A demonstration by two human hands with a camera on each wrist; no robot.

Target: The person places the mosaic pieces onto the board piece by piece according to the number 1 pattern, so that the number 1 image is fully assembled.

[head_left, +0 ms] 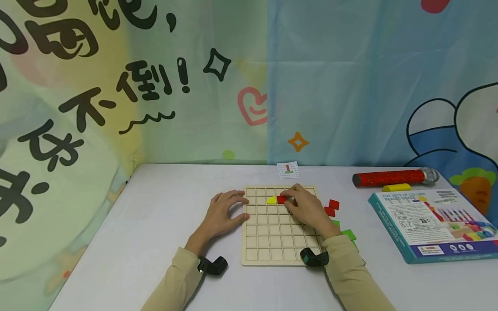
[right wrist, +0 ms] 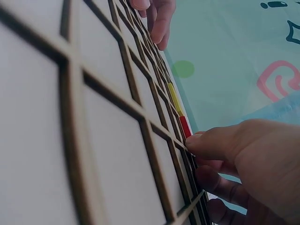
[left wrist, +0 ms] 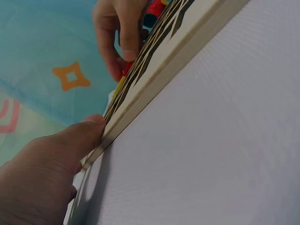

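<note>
A wooden grid board [head_left: 268,255] lies flat on the white table. My left hand [head_left: 223,216] rests at its left edge, thumb and fingers spread apart and touching the rim; in the left wrist view the thumb [left wrist: 89,126] presses the board's side. In an upper row sits a yellow tile [head_left: 271,200] with one slanted or rounded side. Directly right of it is a red square tile [head_left: 281,199], which my right hand [head_left: 305,209] pinches at its right end with thumb and index finger. The right wrist view shows the thumb on the red tile [right wrist: 185,126].
Loose red tiles [head_left: 330,211] and green tiles [head_left: 349,234] lie right of the board, partly behind the right forearm. A small pattern card [head_left: 288,170] is behind the board. Farther right are a red microphone-like tube [head_left: 389,177], a yellow cylinder [head_left: 397,187] and a boxed set [head_left: 432,224].
</note>
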